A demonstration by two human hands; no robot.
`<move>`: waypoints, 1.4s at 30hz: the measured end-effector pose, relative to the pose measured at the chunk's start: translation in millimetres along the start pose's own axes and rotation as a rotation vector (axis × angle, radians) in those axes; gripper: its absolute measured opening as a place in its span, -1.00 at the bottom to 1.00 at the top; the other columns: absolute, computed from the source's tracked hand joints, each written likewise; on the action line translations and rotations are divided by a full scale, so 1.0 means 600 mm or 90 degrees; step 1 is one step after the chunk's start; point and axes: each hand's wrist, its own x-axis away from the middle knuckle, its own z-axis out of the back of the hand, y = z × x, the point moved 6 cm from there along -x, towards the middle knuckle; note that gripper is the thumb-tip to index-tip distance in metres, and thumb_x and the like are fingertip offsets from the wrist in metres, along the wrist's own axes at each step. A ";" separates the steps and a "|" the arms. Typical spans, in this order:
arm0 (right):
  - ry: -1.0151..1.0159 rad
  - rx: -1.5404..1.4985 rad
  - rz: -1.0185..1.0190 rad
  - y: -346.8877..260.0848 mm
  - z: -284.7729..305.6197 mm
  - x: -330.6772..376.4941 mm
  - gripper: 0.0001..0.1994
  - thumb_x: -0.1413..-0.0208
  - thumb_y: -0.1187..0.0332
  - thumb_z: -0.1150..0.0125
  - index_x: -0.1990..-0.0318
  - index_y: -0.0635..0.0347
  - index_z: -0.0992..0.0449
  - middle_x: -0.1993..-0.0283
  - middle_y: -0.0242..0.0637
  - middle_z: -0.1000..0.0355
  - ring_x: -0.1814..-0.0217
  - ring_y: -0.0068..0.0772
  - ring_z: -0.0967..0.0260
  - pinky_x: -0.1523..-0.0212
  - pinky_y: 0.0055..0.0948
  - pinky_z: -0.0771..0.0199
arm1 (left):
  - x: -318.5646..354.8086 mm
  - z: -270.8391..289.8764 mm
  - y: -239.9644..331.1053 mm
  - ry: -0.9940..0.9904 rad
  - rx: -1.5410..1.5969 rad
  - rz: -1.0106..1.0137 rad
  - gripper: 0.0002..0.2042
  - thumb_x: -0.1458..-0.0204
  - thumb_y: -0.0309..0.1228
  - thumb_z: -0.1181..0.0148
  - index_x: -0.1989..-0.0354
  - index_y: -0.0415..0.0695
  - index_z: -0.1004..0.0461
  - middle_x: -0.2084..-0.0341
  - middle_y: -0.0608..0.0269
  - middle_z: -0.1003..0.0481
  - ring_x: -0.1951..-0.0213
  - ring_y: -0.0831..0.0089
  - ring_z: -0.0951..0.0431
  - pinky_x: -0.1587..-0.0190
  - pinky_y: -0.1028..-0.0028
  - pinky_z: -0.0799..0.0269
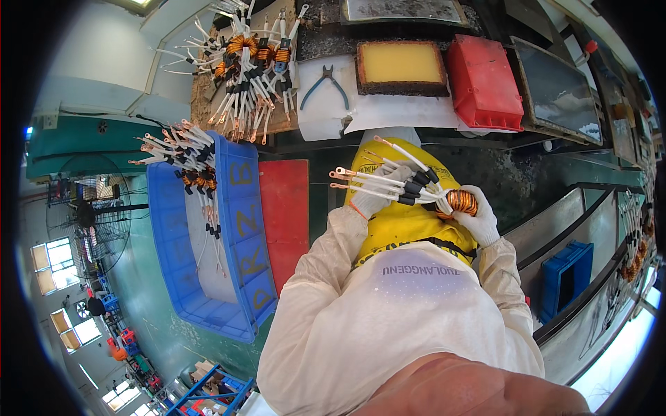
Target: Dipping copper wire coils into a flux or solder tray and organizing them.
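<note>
A copper-wound ring coil (461,202) with white cable leads is held over my lap, above a yellow apron (395,232). My right hand (480,213), in a white knit glove, closes around the coil's right side. My left hand (378,197), gloved too, grips the white leads (374,182), which carry black sleeves and copper lugs pointing left. One lead stands apart toward the bench. Left of my body, a blue crate (255,229) holds similar coils (198,182), their leads poking over its far rim.
On the bench ahead lie a pile of coils (244,47), cutting pliers (326,87) with blue-green handles, a tray of yellow material (402,64) and a red bin (485,87). A red board (286,215) adjoins the crate. At right, a blue box (565,277) sits within a metal frame.
</note>
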 end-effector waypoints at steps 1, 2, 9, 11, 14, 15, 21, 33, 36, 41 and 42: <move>-0.010 -0.002 -0.006 -0.001 -0.002 -0.002 -0.46 0.12 0.37 -0.41 -0.10 0.10 -0.41 0.05 -0.26 -0.46 0.05 -0.39 -0.45 -0.07 -0.44 -0.46 | 0.002 0.002 -0.003 0.000 0.031 0.006 -0.70 -0.26 -0.26 -0.15 -0.02 -0.22 -0.54 0.29 0.34 -0.59 0.32 0.60 -0.55 0.27 0.60 -0.49; -0.011 -0.005 -0.007 0.002 -0.001 -0.005 -0.46 0.12 0.37 -0.41 -0.10 0.10 -0.41 0.05 -0.26 -0.46 0.05 -0.39 -0.45 -0.07 -0.44 -0.46 | 0.005 -0.008 0.008 0.002 0.030 0.007 -0.70 -0.26 -0.26 -0.15 -0.02 -0.22 -0.54 0.29 0.34 -0.59 0.32 0.60 -0.55 0.27 0.60 -0.49; -0.067 0.059 -0.011 -0.034 -0.005 -0.007 -0.42 0.16 0.45 -0.42 -0.11 0.10 -0.39 0.03 -0.26 -0.43 0.00 -0.37 -0.42 -0.14 -0.43 -0.43 | -0.019 -0.010 0.015 0.081 0.023 -0.027 -0.71 -0.22 -0.18 -0.20 0.16 -0.20 -0.58 0.44 0.36 -0.56 0.44 0.61 -0.49 0.37 0.54 -0.44; -0.049 0.079 0.009 -0.028 -0.006 -0.006 -0.45 0.12 0.38 -0.42 -0.11 0.08 -0.41 0.06 -0.24 -0.47 0.06 -0.36 -0.48 -0.07 -0.44 -0.47 | -0.020 -0.008 0.010 0.121 0.054 -0.007 -0.69 -0.21 -0.10 -0.21 0.26 -0.14 -0.57 0.41 0.36 -0.55 0.44 0.59 -0.50 0.36 0.52 -0.45; -0.038 0.066 0.026 -0.019 -0.003 -0.006 -0.45 0.12 0.38 -0.42 -0.11 0.08 -0.40 0.05 -0.24 -0.47 0.05 -0.36 -0.47 -0.07 -0.43 -0.47 | -0.003 -0.025 0.038 0.082 -0.007 -0.054 -0.71 -0.21 -0.11 -0.23 0.24 -0.11 -0.57 0.34 0.37 -0.56 0.40 0.61 -0.51 0.38 0.53 -0.45; -0.039 0.065 0.026 -0.021 -0.004 -0.004 -0.45 0.12 0.38 -0.42 -0.11 0.08 -0.40 0.05 -0.24 -0.47 0.05 -0.36 -0.47 -0.07 -0.43 -0.47 | 0.003 -0.024 0.041 0.082 -0.007 -0.053 -0.71 -0.21 -0.11 -0.23 0.24 -0.11 -0.57 0.34 0.37 -0.56 0.40 0.61 -0.51 0.38 0.53 -0.45; -0.023 0.035 -0.011 -0.013 -0.002 -0.003 -0.45 0.11 0.36 -0.41 -0.11 0.09 -0.40 0.02 -0.24 -0.45 0.04 -0.35 -0.46 -0.08 -0.43 -0.47 | 0.010 0.021 0.067 0.065 0.181 -0.157 -0.75 -0.21 -0.28 -0.27 0.01 -0.10 -0.53 0.26 0.34 -0.55 0.34 0.62 -0.51 0.30 0.58 -0.48; -0.032 0.111 0.011 -0.033 -0.009 -0.016 -0.43 0.13 0.35 -0.42 -0.12 0.09 -0.41 0.05 -0.20 -0.50 0.03 -0.29 -0.50 -0.06 -0.40 -0.46 | 0.031 0.070 0.029 0.136 0.186 -0.100 -0.70 -0.25 -0.27 -0.18 -0.06 -0.15 -0.47 0.12 0.23 -0.52 0.16 0.43 -0.57 0.02 0.42 -0.56; -0.038 0.118 0.007 -0.040 -0.011 -0.013 -0.43 0.12 0.34 -0.42 -0.12 0.09 -0.41 0.05 -0.20 -0.50 0.03 -0.29 -0.50 -0.07 -0.40 -0.46 | 0.046 0.072 0.039 0.132 0.114 -0.035 -0.70 -0.25 -0.31 -0.17 -0.09 -0.16 -0.46 0.09 0.21 -0.53 0.08 0.42 -0.56 -0.01 0.39 -0.56; -0.001 0.074 -0.017 -0.024 -0.004 -0.014 -0.45 0.10 0.38 -0.40 -0.13 0.08 -0.40 0.05 -0.23 -0.49 0.02 -0.36 -0.48 -0.08 -0.43 -0.45 | 0.091 0.115 0.029 0.031 0.135 -0.095 -0.68 -0.27 -0.34 -0.13 -0.15 -0.16 -0.42 0.04 0.21 -0.52 0.07 0.42 -0.57 0.04 0.41 -0.55; -0.006 0.072 -0.017 -0.019 -0.004 -0.015 -0.45 0.10 0.38 -0.40 -0.13 0.08 -0.40 0.05 -0.23 -0.49 0.02 -0.36 -0.48 -0.08 -0.43 -0.45 | 0.111 0.113 0.039 0.042 0.093 -0.100 -0.67 -0.30 -0.32 -0.10 -0.16 -0.16 -0.40 0.02 0.20 -0.51 0.08 0.42 -0.57 0.08 0.42 -0.55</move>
